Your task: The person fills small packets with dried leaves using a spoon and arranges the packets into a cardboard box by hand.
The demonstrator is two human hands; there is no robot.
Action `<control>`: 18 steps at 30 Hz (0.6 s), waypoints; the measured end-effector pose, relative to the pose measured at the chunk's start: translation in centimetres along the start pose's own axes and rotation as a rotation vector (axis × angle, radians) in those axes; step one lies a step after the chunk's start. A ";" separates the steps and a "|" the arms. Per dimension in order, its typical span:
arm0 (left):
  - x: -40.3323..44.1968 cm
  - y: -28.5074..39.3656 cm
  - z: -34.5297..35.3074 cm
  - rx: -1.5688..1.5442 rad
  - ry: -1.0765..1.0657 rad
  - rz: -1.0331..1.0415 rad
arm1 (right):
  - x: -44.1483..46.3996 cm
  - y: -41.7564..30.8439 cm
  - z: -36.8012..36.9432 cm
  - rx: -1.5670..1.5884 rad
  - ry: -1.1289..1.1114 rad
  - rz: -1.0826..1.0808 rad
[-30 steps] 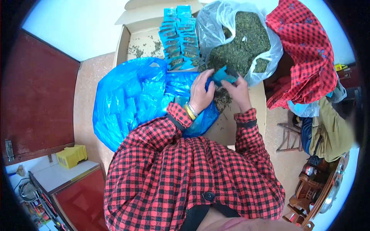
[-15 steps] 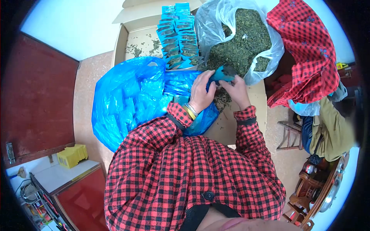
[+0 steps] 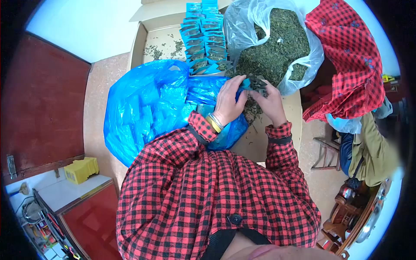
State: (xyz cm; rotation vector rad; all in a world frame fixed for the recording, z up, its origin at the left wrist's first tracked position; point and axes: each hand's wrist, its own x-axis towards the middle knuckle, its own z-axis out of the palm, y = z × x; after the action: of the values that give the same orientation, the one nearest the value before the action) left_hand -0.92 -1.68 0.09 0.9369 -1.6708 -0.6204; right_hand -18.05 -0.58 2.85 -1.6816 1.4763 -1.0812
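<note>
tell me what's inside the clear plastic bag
A heap of dried green leaves with a small white scrap on top fills the clear plastic bag; whatever lies beneath is hidden.

Blue sachet (image 3: 245,83) partly hidden by left fingers (image 3: 232,82); clear bag (image 3: 242,26) cropped above.

Colours we see: translucent blue plastic bag (image 3: 143,112), left of centre; teal rectangular packets (image 3: 193,41), top centre; red-and-black checked cloth (image 3: 346,56), upper right; dark green dried leaves (image 3: 277,52), top.
</note>
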 end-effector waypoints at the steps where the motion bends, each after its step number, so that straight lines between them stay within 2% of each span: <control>1: 0.2 0.3 -0.6 0.004 0.008 -0.002 | -0.1 -0.4 0.3 -0.060 -0.007 -0.026; 6: 1.6 1.9 -6.8 0.042 0.049 0.114 | -0.1 -3.2 2.3 0.138 -0.096 0.065; 8: 2.5 1.5 -9.4 0.099 0.101 0.160 | 0.8 -4.2 4.0 0.150 -0.072 -0.047; 10: 3.6 0.8 -11.4 0.470 0.150 0.100 | 1.8 -4.8 5.4 0.159 -0.069 -0.114; 11: 3.8 0.2 -12.3 0.477 0.160 0.099 | 2.3 -5.0 6.1 0.136 -0.018 -0.146; 14: 3.8 -2.1 -13.9 0.682 -0.070 0.001 | 3.7 -5.2 7.5 0.083 0.072 -0.214; 18: 5.0 -3.4 -14.7 0.627 -0.163 -0.072 | 5.3 -5.0 8.1 -0.034 0.070 -0.333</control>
State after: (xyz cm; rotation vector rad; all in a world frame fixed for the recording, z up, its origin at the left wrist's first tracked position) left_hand 13.41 -6.92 4.44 1.4224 -2.0330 -0.2134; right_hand -8.40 -5.45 4.48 -1.9796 1.2907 -1.3061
